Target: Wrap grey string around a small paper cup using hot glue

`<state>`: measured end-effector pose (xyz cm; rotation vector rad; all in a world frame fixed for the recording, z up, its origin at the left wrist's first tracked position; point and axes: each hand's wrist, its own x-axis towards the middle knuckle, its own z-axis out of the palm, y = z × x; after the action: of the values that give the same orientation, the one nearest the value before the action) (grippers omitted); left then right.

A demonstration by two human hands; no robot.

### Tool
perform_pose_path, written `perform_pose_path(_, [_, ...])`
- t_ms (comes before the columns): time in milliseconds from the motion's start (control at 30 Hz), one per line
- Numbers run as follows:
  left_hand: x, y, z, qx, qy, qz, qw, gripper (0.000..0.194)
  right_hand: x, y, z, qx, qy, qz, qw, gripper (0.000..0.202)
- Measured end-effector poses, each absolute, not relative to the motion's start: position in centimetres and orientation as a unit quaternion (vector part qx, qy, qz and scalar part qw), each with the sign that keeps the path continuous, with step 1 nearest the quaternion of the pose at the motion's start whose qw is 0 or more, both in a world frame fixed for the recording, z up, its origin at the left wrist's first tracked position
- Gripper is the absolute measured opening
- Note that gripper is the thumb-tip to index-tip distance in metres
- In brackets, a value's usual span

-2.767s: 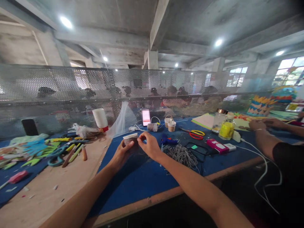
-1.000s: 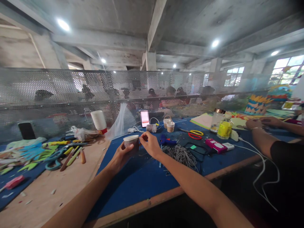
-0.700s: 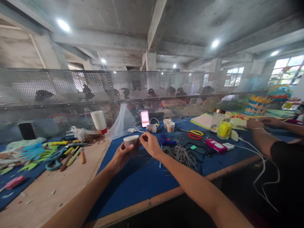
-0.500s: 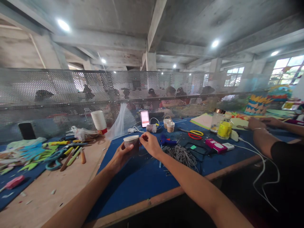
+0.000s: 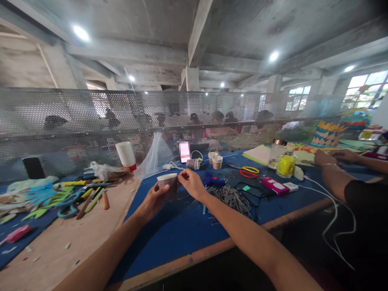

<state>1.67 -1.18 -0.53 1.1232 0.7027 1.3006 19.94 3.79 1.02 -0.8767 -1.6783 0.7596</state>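
My left hand (image 5: 156,198) is wrapped round a paper cup (image 5: 167,177), thumb on its near side. The cup has a white rim, is tilted slightly, and its side looks banded with grey cord. At the cup's right side, my right hand (image 5: 191,182) has thumb and forefinger pinched together; whatever is between them is too small to make out. Just right of my right wrist lies a loose heap of grey cord (image 5: 233,199). A blue glue gun (image 5: 214,180) rests behind that heap. Farther back are a cord-wound roll (image 5: 193,163) and small handled cups (image 5: 217,162).
Scissors with red and yellow handles (image 5: 249,172), a magenta box (image 5: 275,186) and a yellow bottle (image 5: 285,165) are on the right. Stacked paper cups (image 5: 125,155), blue scissors (image 5: 69,205) and craft knives lie left. A co-worker's arm (image 5: 333,180) reaches in at right. A perforated screen (image 5: 136,109) stands behind.
My hands and the cup have hardly moved. At the right, the co-worker's hands have shifted very slightly.
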Motion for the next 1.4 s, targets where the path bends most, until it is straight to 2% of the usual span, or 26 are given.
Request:
perform_pose_path(867, [1.1,-0.8,-0.7,0.499,0.295,0.538,0.612,0.05,19.7,4.7,0.7,-0.306,-0.622,0.522,0.498,0.01])
perform_pose_path(1167, [0.7,-0.5,-1.2,0.494,0.301,0.534,0.617,0.05,19.8,5.1,0.3,-0.29,-0.583,0.572,0.499,0.026])
perform_pose_path(1400, [0.5,-0.3,-1.1,0.487,0.291,0.534,0.626,0.048,19.1,5.2,-0.4,-0.306,-0.575,0.56,0.511,0.03])
